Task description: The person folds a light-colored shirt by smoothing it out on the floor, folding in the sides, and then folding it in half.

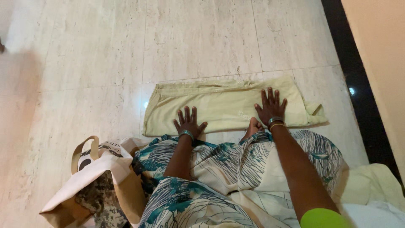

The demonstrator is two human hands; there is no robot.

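Cloth (228,107), folded on the smooth floor (198,38), may slide or crease if the flat, open left hand (189,123) and right hand (270,106), gripping nothing, press unevenly.

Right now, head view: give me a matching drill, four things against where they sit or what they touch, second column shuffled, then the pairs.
Things:
1. left hand
2. right hand
3. paper bag
4. folded cloth

Places or states:
A. flat on the pale stone floor, in front of the knees
B. pressed on the cloth near its right end
C. at the lower left, beside the patterned garment
D. pressed on the cloth's near edge, left of the middle

Pairs: 1-D, 2-B, 3-C, 4-A
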